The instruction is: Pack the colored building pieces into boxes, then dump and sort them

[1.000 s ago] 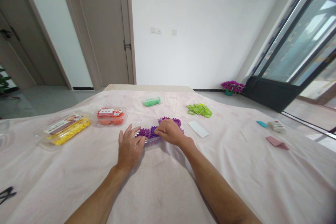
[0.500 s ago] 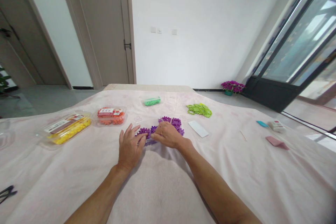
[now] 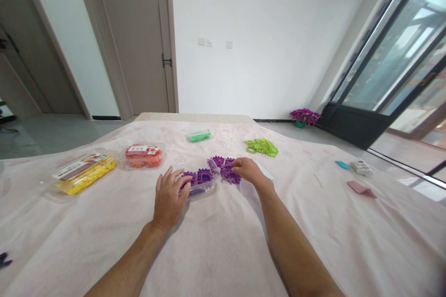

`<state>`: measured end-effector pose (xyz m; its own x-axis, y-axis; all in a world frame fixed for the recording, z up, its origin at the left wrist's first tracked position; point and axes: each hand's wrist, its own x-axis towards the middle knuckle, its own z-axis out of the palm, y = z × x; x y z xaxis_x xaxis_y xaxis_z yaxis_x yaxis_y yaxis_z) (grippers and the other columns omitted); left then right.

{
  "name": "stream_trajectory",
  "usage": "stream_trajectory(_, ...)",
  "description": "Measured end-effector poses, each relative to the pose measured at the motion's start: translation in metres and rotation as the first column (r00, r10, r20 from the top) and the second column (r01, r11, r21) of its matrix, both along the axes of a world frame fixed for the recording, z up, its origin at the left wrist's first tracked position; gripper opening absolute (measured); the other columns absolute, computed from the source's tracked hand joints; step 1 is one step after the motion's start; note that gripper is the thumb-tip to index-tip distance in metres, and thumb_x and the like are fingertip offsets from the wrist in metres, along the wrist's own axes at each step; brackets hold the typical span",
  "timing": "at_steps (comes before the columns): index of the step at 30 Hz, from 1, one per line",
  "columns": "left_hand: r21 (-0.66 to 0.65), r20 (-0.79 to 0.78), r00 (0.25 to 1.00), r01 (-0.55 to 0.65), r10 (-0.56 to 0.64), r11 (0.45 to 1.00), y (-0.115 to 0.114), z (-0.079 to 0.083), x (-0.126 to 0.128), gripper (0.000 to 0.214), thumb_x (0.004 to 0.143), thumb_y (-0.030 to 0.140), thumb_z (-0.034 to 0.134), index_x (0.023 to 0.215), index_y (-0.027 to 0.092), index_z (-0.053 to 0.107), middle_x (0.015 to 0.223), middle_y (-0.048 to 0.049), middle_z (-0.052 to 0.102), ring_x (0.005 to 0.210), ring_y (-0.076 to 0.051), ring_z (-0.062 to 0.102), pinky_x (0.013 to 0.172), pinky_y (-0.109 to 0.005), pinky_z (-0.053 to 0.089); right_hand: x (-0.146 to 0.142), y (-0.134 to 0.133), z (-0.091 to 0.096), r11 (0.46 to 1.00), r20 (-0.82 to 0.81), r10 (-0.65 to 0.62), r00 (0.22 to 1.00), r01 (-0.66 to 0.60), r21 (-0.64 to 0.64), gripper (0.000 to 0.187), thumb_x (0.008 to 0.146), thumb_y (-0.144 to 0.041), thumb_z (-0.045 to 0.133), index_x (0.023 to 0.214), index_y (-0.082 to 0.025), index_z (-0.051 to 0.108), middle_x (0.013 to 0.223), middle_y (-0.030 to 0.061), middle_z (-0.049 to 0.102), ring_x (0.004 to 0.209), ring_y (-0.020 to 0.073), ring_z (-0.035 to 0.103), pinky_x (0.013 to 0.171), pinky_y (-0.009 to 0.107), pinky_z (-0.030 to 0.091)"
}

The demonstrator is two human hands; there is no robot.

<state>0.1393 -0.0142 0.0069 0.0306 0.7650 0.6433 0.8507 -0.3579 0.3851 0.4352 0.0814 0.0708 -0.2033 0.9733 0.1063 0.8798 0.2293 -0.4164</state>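
A clear plastic box with purple interlocking blocks in it lies in front of me. My left hand rests at the box's left end, fingers spread and thumb along its near side. To the right of the box is a loose pile of purple interlocking blocks on the cloth. My right hand is at this pile's right side, its fingertips pinched on a purple block there. The fingers partly cover that block.
Boxes of yellow pieces, orange pieces and green pieces stand left and behind. Lime-green pieces lie at the back right. A white card is partly behind my right hand. A pink cloth lies far right.
My right hand has moved right, from over the box to the loose purple pile, uncovering blocks inside the box. My left hand stays at the box's left end. The view has shifted slightly.
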Motion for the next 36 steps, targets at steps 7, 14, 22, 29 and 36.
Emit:
stream_trajectory(7, 0.042, 0.031, 0.999, 0.035, -0.036, 0.999, 0.004, -0.004, -0.002, 0.028, 0.099, 0.034, 0.049, 0.113, 0.027, 0.072, 0.130, -0.0084, 0.066, 0.144, -0.034, 0.041, 0.118, -0.063, 0.035, 0.000, 0.003, -0.006, 0.967, -0.006, 0.254, 0.967, -0.253, 0.015, 0.045, 0.066, -0.019, 0.079, 0.111, -0.024, 0.078, 0.110, 0.0043, 0.076, 0.101, 0.0248, 0.067, 0.089, 0.030, 0.049)
stream_trajectory(14, 0.069, 0.043, 0.997, 0.067, -0.071, 0.995, 0.006, -0.004, -0.003, 0.026, 0.099, 0.032, 0.050, 0.110, 0.026, 0.073, 0.127, -0.0097, 0.066, 0.144, -0.033, 0.040, 0.118, -0.062, 0.037, -0.003, 0.000, -0.005, 0.981, 0.015, 0.192, 0.981, -0.192, 0.006, 0.019, 0.086, -0.020, 0.060, 0.084, -0.019, 0.079, 0.081, 0.0024, 0.075, 0.073, 0.0169, 0.063, 0.069, 0.025, 0.041)
stream_trajectory(22, 0.065, 0.053, 0.996, 0.074, -0.078, 0.995, 0.006, -0.005, -0.003, 0.026, 0.099, 0.032, 0.050, 0.111, 0.025, 0.072, 0.127, -0.0096, 0.065, 0.143, -0.033, 0.040, 0.118, -0.064, 0.037, -0.013, 0.000, 0.002, 0.982, -0.294, 0.086, 0.952, -0.032, 0.184, 0.021, 0.086, -0.021, 0.061, 0.100, -0.020, 0.077, 0.090, 0.0032, 0.078, 0.080, 0.0187, 0.068, 0.075, 0.027, 0.046)
stream_trajectory(29, 0.037, 0.078, 0.993, 0.085, -0.087, 0.996, 0.004, 0.000, -0.002, 0.022, 0.098, 0.031, 0.051, 0.110, 0.025, 0.068, 0.128, -0.0099, 0.064, 0.143, -0.032, 0.041, 0.121, -0.061, 0.034, -0.053, -0.024, 0.020, 0.920, -0.340, 0.363, 0.867, -0.276, 0.278, 0.025, 0.092, -0.021, 0.060, 0.111, -0.024, 0.076, 0.110, 0.0023, 0.078, 0.102, 0.0192, 0.071, 0.094, 0.031, 0.051)
stream_trajectory(36, 0.040, 0.046, 0.997, 0.058, -0.060, 0.998, -0.004, 0.008, 0.001, 0.021, 0.096, 0.031, 0.052, 0.091, 0.025, 0.071, 0.127, -0.0100, 0.064, 0.140, -0.033, 0.045, 0.118, -0.063, 0.032, -0.073, -0.034, 0.016, 0.916, -0.133, 0.344, 0.929, -0.302, 0.263, 0.027, 0.094, -0.017, 0.060, 0.118, -0.023, 0.073, 0.117, 0.0059, 0.076, 0.107, 0.0208, 0.070, 0.096, 0.032, 0.050)
